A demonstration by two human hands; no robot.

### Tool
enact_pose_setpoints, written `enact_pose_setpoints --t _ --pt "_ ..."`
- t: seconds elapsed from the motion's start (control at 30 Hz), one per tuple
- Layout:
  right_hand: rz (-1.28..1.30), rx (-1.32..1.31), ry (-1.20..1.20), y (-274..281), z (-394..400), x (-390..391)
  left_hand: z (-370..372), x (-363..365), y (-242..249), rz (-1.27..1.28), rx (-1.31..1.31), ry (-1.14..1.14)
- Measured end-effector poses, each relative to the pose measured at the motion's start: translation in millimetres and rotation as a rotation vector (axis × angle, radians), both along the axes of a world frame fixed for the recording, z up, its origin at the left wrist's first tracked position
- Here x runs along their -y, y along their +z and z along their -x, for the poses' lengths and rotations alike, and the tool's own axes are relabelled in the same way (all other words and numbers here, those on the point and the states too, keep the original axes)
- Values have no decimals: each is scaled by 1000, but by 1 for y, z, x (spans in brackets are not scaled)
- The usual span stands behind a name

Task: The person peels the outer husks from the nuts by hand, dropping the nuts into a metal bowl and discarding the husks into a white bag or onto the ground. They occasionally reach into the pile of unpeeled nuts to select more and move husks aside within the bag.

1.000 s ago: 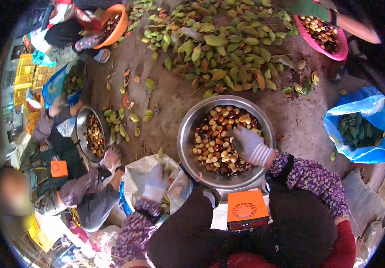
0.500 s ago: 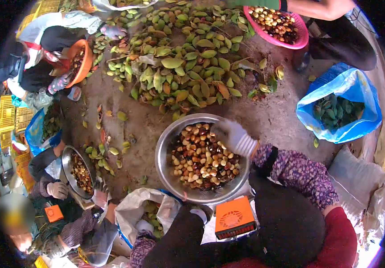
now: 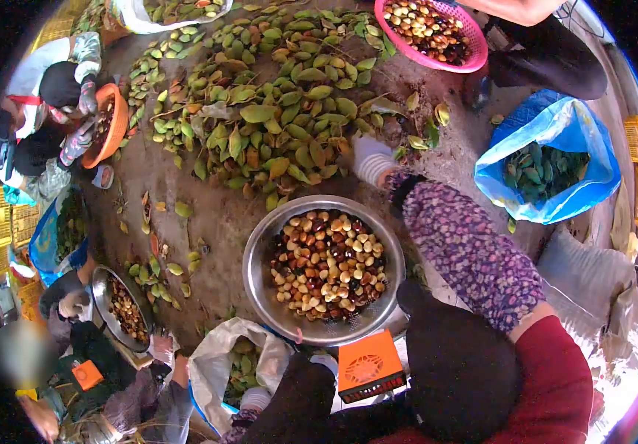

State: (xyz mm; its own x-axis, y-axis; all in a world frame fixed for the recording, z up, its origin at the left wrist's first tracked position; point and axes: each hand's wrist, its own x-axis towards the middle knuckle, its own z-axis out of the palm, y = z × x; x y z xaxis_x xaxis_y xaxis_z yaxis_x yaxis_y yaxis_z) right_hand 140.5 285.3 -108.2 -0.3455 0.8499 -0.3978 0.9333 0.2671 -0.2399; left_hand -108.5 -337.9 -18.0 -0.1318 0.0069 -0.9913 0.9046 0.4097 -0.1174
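A metal bowl (image 3: 252,296) full of brown and cream nuts (image 3: 330,266) stands on the ground in front of me. My right hand (image 3: 372,157), in a white glove, reaches beyond the bowl to the lower right edge of the pile of green pods (image 3: 274,111); its fingers are too blurred to read. My left hand (image 3: 254,399), gloved too, is low in the view by the white sack (image 3: 208,362) with green pods in it. The fingers of that hand are hidden, so its hold cannot be made out.
A co-worker sits at left by an orange basket (image 3: 120,126), another at lower left by a metal bowl (image 3: 97,292). A third person's arm is near the pink basket (image 3: 482,52). A blue sack (image 3: 604,159) of leaves stands right; an orange box (image 3: 371,362) lies below my bowl.
My right hand has moved from over the bowl's nuts up to the pile's edge, the arm stretching out. The view has shifted slightly. At left, the co-worker's two hands have come together by the orange basket.
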Motion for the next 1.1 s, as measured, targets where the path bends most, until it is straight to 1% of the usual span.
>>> enact_pose_setpoints --t 0.03,0.1,0.13,0.17,0.2,0.23,0.27,0.3,0.33,0.37,0.4,0.43,0.47,0.5,0.57,0.6,0.63,0.7,0.73,0.8,0.83,0.87,0.9,0.93,0.97,1.0,1.03,1.07,1.1 --pt "49 33 -9 0 4 -2 -2 -29 14 -64 1 10" --pt "40 16 -12 -4 -4 -2 -7 -80 43 -185 11 35" --pt "51 -228 -51 2 -12 -2 -9 -94 50 -245 21 54" --pt "58 -470 -88 8 -22 -1 1 -98 52 -413 5 77" --pt "-87 -408 -10 -3 -34 0 -10 -143 93 -600 -80 170" --pt "-100 -398 -9 -4 -45 0 -8 -167 110 -743 -18 258" --pt "54 -610 -63 0 -55 0 -5 -188 121 -889 46 340" --pt "206 -826 -113 9 -64 0 -7 -210 134 -909 56 332" --pt "506 -983 -279 54 -67 10 -12 -230 147 -1070 93 326" --pt "482 -989 -275 75 -69 20 -18 -249 162 -1232 130 319" --pt "738 -1245 -514 94 -72 28 -24 -267 179 -1252 137 311" --pt "999 -1493 -750 110 -77 33 -30 -286 198 -1211 176 273" --pt "889 -1485 -634 110 -84 36 -36 -302 212 -1174 216 230" --pt "858 -1500 -618 129 -90 38 -41 -314 223 -1203 225 216" --pt "1076 -1548 -759 163 -100 48 -53 -333 247 -1244 377 171" --pt "768 -1469 -205 177 -116 57 -63 -342 261 -1318 424 99" --pt "748 -1488 -191 189 -121 59 -74 -350 274 -1336 418 76" --pt "805 -1475 -108 231 -126 66 -96 -362 301 -1244 528 226" --pt "794 -1488 -87 252 -129 71 -105 -367 310 -1264 517 214" --pt "518 -1229 204 300 -139 85 -119 -380 313 -1184 676 228" --pt "379 -1088 333 326 -144 94 -121 -390 288 -1440 782 -85" --pt "266 -1094 361 358 -148 108 -122 -397 272 -1673 870 -424" --pt "249 -1102 373 372 -150 118 -143 -394 291 -1386 975 171" --pt "205 -1103 376 384 -154 125 -173 -391 307 -1029 1019 726" --pt "161 -1101 379 398 -157 133 -196 -390 314 -1049 1021 711" --pt "279 -1077 295 423 -160 148 -216 -389 316 -1062 1211 884" --pt "261 -1081 306 439 -163 160 -232 -388 321 -1059 1405 1057" --pt "139 -1121 407 451 -165 172 -246 -384 330 -1073 1410 1046" --pt "24 -1156 506 459 -166 183 -259 -378 340 -1104 1380 1249"
